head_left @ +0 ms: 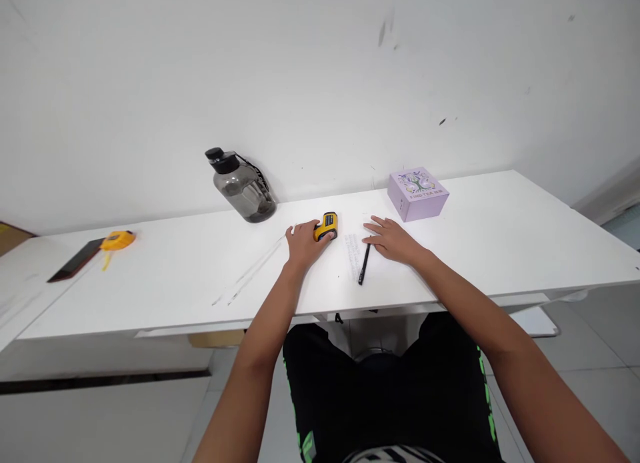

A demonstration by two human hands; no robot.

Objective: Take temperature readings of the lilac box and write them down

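Under my left hand (303,244), between its thumb and forefinger, sits a squat yellow device (327,226). Its body is bright yellow with black trim, blocky and short, and a dark label on its upper face carries lettering too small for me to read. My thumb lies along the edge nearer me, my forefinger touches the far left side, and my other fingers bend down to the white table (500,243). That hand is partly curled around the device; how firmly it grips, I cannot tell.

My right hand (393,241) is spread flat, palm down, fingers loosely apart and closed on nothing. Its lowest fingertips are at the upper end of a black pen (365,265), slim and straight, with small pale marks near the end that points toward me; whether they press on it I cannot tell. Between my two hands, just left of the pen, are faint rows of handwriting (353,253), too pale to make out.

Beyond my right hand, a little to its right, is a lilac box (419,193) with a tree design on top. Beyond my left hand, off to its left, stands a smoky see-through bottle (245,188) with a black cap.
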